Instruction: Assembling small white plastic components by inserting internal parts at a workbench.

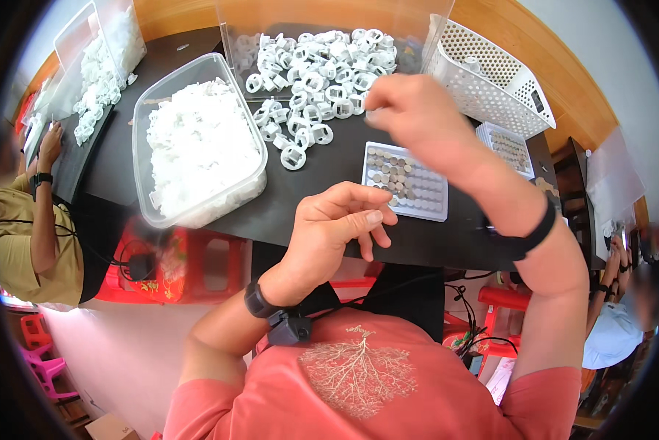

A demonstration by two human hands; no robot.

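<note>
My right hand is raised over the black table, its fingers bunched at the near edge of a pile of white plastic rings; a small pale piece shows at the fingertips. My left hand hovers near the table's front edge, thumb pressed against the index finger, and nothing shows between them. Just right of it lies a white tray with rows of small round metal discs.
A clear tub full of small white parts stands at the left. A white perforated basket and a second disc tray sit at the right. Other people sit at the far left and lower right. Red stools stand under the table.
</note>
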